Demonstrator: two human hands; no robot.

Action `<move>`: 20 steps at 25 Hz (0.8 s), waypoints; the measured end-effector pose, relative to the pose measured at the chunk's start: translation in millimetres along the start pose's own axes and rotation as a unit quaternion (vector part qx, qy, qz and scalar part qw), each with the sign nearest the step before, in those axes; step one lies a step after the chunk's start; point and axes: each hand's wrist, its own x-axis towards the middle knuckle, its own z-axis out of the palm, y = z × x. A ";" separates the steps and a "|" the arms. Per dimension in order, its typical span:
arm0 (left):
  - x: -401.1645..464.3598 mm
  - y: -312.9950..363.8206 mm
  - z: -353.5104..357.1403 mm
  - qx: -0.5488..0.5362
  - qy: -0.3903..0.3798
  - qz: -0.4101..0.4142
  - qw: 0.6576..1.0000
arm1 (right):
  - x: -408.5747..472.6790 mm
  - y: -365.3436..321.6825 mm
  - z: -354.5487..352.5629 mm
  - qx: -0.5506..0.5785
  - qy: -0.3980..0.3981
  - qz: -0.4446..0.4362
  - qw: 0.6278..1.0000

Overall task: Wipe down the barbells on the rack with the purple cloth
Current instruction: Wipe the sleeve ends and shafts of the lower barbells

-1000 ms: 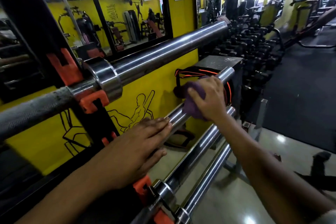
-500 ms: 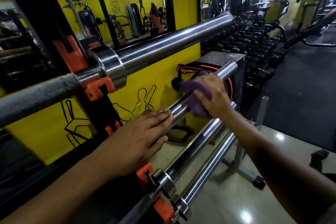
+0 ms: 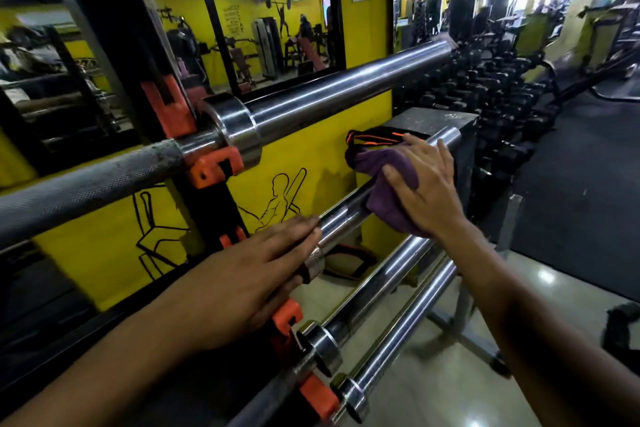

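On the left, the rack (image 3: 114, 55) carries its barbells on orange hooks (image 3: 214, 165), one above the other. The top barbell (image 3: 329, 97) runs across the upper part of the view with its knurled shaft at far left and its chrome sleeve stretching right; nothing touches it, and whether it has been wiped cannot be told from its shine.

The left hand (image 3: 242, 281) lies flat with straight fingers on the inner end of the second barbell (image 3: 346, 215), by its collar, steadying it rather than clasping it.

Further right, the right hand (image 3: 422, 191) presses the purple cloth (image 3: 384, 177) onto the second barbell's sleeve near the outer end. This grip is loose: fingers spread and nearly straight over the bunched cloth, with the cloth draped around the bar.

Below, the third barbell (image 3: 374, 291) and the fourth barbell (image 3: 401, 329) lie untouched.

My judgement: the work is partway. The second bar's sleeve is being wiped now, and its stretch between the two hands, plus the two lower bars, probably remains. The knurled shafts at left may also need attention.
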 end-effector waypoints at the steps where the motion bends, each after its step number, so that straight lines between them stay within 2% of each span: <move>1: -10.9 1.5 -1.7 0.009 -0.002 -0.013 1.000 | 6.3 1.9 1.4 -0.029 -0.029 0.006 0.999; 3: -26.5 4.1 -3.3 0.015 0.003 -0.033 0.999 | 15.3 -3.5 7.3 -0.048 -0.072 0.043 0.995; 5: -31.7 8.6 -3.5 0.025 0.010 -0.056 0.998 | 18.1 -28.7 14.0 -0.035 -0.075 0.071 0.994; 6: -30.7 10.2 -3.7 0.024 0.012 -0.063 0.998 | 13.9 -45.9 18.9 -0.033 -0.080 0.054 0.995; 9: -28.5 11.3 -4.2 0.016 0.013 -0.065 0.998 | -12.6 -96.4 31.3 -0.022 -0.099 -0.069 0.993; 11: -28.9 9.9 -3.6 0.010 0.012 -0.063 0.998 | -10.3 -88.5 26.7 -0.028 -0.149 -0.099 0.983; 13: -29.1 8.8 -2.7 0.001 0.011 -0.058 0.998 | 9.4 -58.1 11.8 -0.034 -0.200 -0.020 0.979; 14: -29.2 8.8 -1.9 0.001 0.011 -0.058 0.998 | 20.3 -45.0 2.9 -0.029 -0.195 0.026 0.980; 16: -29.6 8.9 -1.2 -0.003 0.011 -0.060 0.998 | 28.6 -41.8 -2.3 -0.039 -0.157 0.046 0.986; 18: -30.7 9.0 -0.1 -0.012 0.011 -0.067 0.998 | 19.7 -74.2 6.6 -0.057 -0.186 0.011 0.981; 20: -31.4 8.9 1.8 -0.010 0.012 -0.068 0.998 | -4.1 -104.6 15.7 -0.019 -0.192 -0.077 0.978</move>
